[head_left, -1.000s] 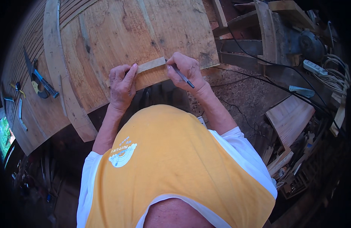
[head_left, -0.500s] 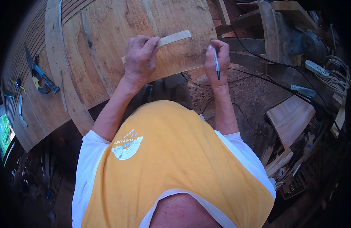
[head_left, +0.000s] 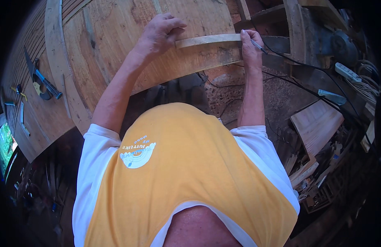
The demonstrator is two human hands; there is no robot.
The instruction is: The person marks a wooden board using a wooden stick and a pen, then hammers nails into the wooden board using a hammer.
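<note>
A pale, thin wooden strip (head_left: 209,40) lies across the near part of a large plywood panel (head_left: 198,18), reaching out to the panel's right edge. My right hand (head_left: 251,49) pinches the strip's right end. The same hand also holds a pen (head_left: 259,46), slanting down to the right from between the fingers. By the strip's left end is my left hand (head_left: 159,35), its fingers curled over. Its fingertips are partly hidden, so I cannot tell whether they grip anything.
On the bench at left lie a handsaw (head_left: 31,64), a blue-handled hatchet (head_left: 48,84) and a small tape measure (head_left: 19,88). Black cables (head_left: 289,61) cross at right, near a power strip (head_left: 348,73). Boards (head_left: 317,123) and wood scraps lie at lower right.
The strip has shifted right along the panel. My right hand has moved up and right and now grips the strip's end, the pen turned sideways. My left hand has moved up, off the strip's middle.
</note>
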